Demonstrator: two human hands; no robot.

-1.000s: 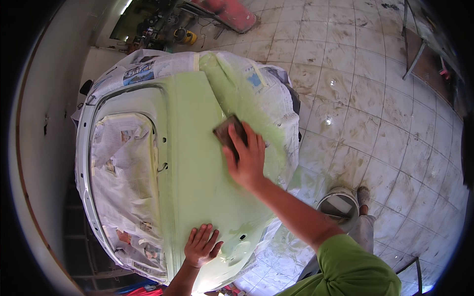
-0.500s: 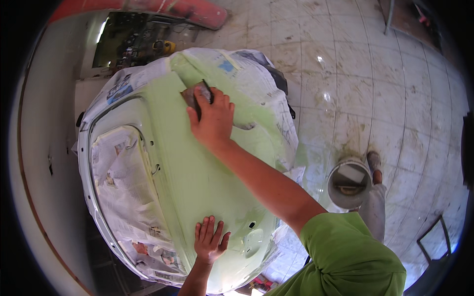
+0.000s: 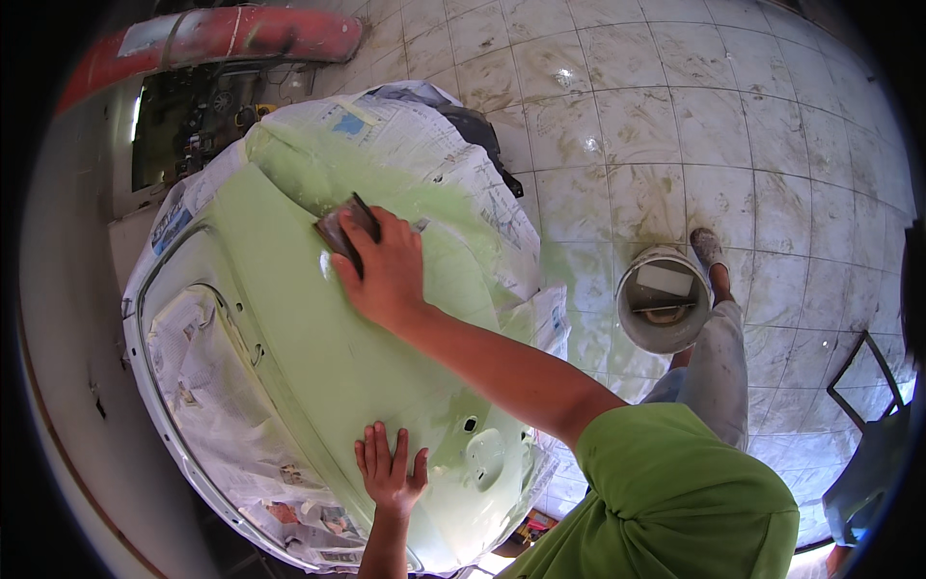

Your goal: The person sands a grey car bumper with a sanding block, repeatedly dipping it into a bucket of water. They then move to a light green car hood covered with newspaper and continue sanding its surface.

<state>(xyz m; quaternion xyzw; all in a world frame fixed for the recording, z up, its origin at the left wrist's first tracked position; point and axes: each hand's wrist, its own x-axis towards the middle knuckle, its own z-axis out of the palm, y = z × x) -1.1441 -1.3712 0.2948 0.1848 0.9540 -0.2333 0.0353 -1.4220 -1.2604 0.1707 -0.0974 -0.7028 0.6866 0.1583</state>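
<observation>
A car door panel coated in pale green lies in front of me, with masking paper round its edge and over its window opening. My right hand is closed round a dark sanding block, which rests against the panel's far part; the block's underside is hidden. Nearer to me, my left hand lies flat on the green surface with its fingers spread, holding nothing. A dark oval hole and a recess show in the panel to the right of my left hand.
On the smeared tiled floor, a bucket with a white block inside stands by my foot. A red bumper-like part lies at the far left. A black frame and another person's clothing are at right.
My right hand has drawn the sanding block nearer and to the right across the panel. My left hand stays flat at about the same place. Another person's clothing shows more at lower right.
</observation>
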